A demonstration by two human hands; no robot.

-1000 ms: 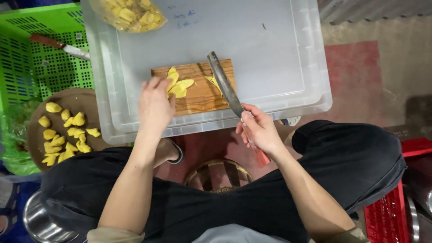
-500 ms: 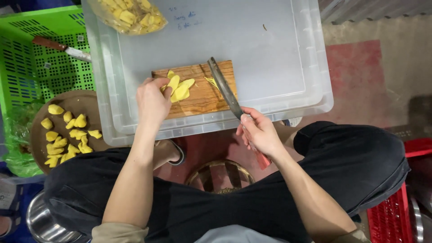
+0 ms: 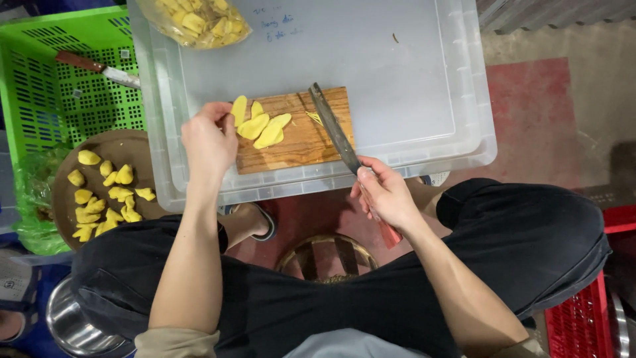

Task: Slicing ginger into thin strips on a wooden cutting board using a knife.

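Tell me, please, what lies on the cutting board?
Yellow slices and the knife blade lie on the board. The left hand covers its left edge, hiding anything there.

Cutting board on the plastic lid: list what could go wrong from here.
1. The left hand touches the yellow slices close to the knife in the right hand; a slip could nick fingertips.
2. The wooden cutting board sits near the front edge of the clear plastic lid; it may slide toward the lap under pressure.
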